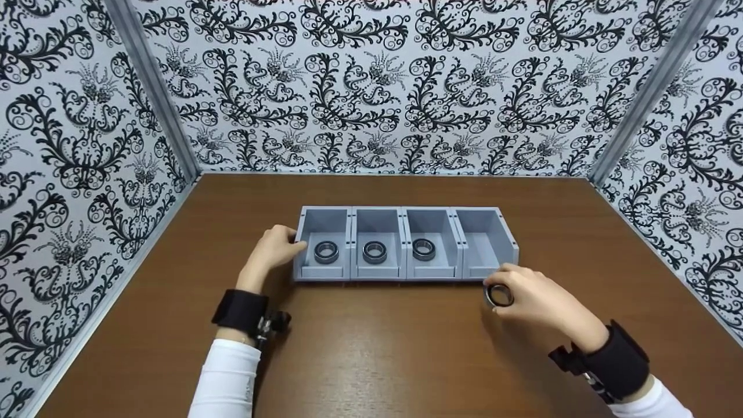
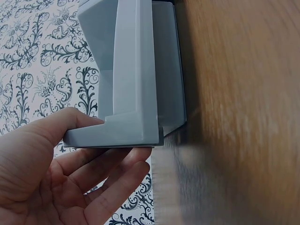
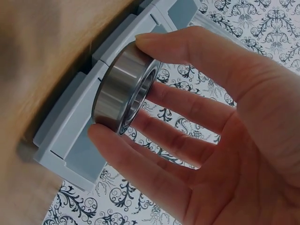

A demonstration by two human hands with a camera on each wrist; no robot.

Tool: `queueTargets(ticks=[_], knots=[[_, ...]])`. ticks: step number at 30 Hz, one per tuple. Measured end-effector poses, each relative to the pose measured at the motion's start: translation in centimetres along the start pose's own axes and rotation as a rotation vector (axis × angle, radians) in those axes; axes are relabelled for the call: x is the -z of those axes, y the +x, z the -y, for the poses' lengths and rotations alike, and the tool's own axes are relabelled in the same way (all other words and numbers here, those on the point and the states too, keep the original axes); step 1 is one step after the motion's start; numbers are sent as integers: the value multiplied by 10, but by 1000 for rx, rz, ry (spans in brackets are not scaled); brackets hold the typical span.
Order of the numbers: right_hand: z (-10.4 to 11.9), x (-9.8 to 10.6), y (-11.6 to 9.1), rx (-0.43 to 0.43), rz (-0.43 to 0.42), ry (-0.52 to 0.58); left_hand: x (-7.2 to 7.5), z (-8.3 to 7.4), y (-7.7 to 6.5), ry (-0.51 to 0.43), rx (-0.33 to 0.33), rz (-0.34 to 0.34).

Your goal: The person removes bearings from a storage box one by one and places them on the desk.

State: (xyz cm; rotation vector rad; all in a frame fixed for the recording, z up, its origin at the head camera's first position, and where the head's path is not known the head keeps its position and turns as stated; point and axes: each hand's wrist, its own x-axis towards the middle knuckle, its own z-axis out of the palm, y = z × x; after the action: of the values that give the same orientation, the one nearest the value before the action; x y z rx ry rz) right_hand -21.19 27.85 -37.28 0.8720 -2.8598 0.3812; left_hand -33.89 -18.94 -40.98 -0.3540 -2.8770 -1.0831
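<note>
Right hand point(image 1: 525, 293) pinches one bearing point(image 3: 117, 89) near the front of the right-end bin point(image 1: 479, 244); left hand point(image 1: 276, 249) grips the tray point(image 2: 108, 133) by its left end. It seems the placing step: next move would call for lifting over the lip point(image 1: 475, 272), then releasing

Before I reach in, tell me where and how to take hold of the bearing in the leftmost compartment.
Probably from above: pinch the bearing by its outer rim, at opposite edges. It lies flat, with compartment walls flanking it.

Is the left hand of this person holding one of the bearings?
No, the left hand grips the side wall of the leftmost gray bin.
</note>
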Motion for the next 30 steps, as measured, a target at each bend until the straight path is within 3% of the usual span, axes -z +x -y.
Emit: queueTargets(ticks=[30], knots=[[-4,-19,-13,27,116,77,-1,1,2,-5,30,15]])
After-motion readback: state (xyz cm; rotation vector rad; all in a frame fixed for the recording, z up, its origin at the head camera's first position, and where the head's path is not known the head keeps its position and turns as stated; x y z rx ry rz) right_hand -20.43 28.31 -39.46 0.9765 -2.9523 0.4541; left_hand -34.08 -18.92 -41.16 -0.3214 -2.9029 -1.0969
